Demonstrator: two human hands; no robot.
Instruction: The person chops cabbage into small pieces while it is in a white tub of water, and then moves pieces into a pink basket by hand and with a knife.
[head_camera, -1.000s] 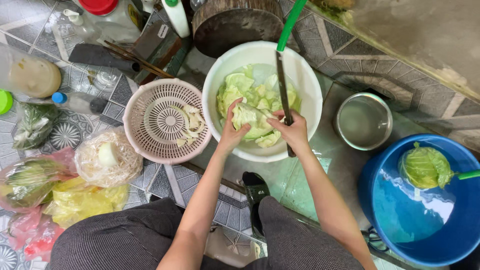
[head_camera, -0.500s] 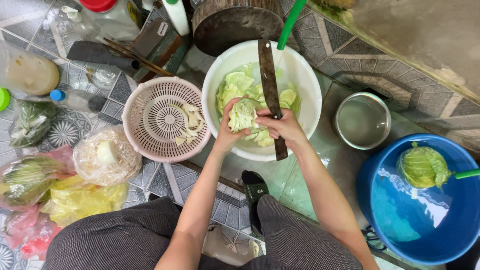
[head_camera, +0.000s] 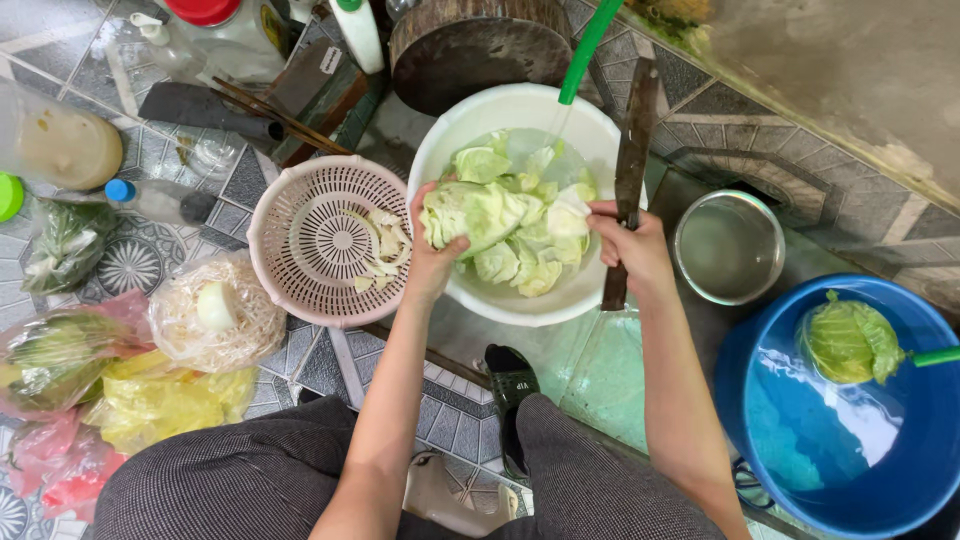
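My left hand grips a chunk of pale green cabbage over the white bowl, which holds several cut cabbage pieces in water. My right hand holds a long dark knife by its handle, blade pointing away over the bowl's right rim, and its fingers touch a cabbage piece. A pink colander with a few cabbage strips sits just left of the bowl.
A blue basin of water with a cabbage half stands at right. A small steel bowl, a round wooden chopping block, a green hose, bottles and bagged vegetables lie on the tiled floor.
The knife has swung from across the bowl to its right rim. My left hand has lifted a cabbage chunk at the bowl's left side.
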